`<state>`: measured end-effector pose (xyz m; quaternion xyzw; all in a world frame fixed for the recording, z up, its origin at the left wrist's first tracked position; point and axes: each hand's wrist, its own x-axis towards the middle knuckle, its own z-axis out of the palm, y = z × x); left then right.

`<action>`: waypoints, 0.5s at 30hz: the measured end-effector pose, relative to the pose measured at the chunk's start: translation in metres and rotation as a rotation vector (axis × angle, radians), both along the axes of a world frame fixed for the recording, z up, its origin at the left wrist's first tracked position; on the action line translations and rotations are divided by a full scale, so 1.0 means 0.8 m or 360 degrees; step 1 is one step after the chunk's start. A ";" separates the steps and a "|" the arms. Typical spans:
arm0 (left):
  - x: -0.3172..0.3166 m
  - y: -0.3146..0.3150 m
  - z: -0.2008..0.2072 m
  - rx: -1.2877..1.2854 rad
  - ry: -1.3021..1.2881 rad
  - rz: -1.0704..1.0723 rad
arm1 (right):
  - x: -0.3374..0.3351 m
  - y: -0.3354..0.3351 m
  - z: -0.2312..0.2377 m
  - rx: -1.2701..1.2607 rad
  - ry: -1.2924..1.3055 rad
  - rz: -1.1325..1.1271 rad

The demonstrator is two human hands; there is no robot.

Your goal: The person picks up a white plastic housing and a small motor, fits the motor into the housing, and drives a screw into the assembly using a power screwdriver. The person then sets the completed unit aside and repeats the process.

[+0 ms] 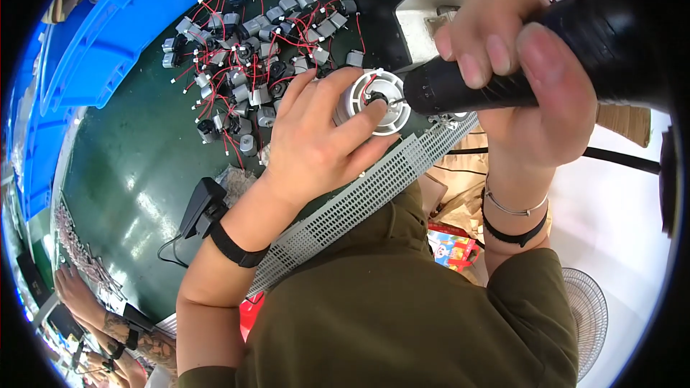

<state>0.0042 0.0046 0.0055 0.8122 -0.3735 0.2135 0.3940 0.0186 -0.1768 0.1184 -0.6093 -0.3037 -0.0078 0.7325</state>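
A white round plastic housing [392,121] with red wires and a dark part inside is gripped by my left hand [313,129], its fingers wrapped over the rim and one reaching inside. My right hand [525,65] is closed around a black power screwdriver [445,86], held nearly level. The thin bit of the screwdriver points into the open end of the housing. Whether it touches a screw there is too small to tell. Beyond my left hand lies a pile of small grey motors [259,93] with red wires and white plugs.
Large blue bins [136,29] line the far left of the green table [129,172]. A grey metal fixture [449,0] stands at the back right. A perforated grey strip [345,201] edges the table before me. A co-worker's hand [75,291] rests by small metal parts [83,251] at lower left.
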 end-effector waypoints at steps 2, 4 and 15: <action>0.000 0.002 0.001 0.0003 -0.0013 -0.0001 | -0.001 0.001 0.000 -0.0007 0.0048 -0.0037; 0.001 0.001 0.003 0.0003 -0.0014 0.0003 | -0.001 -0.004 -0.001 -0.0138 -0.0055 -0.0060; -0.001 0.000 0.003 0.0000 -0.0040 0.0019 | -0.021 0.033 -0.003 -0.0155 -0.0083 -0.0609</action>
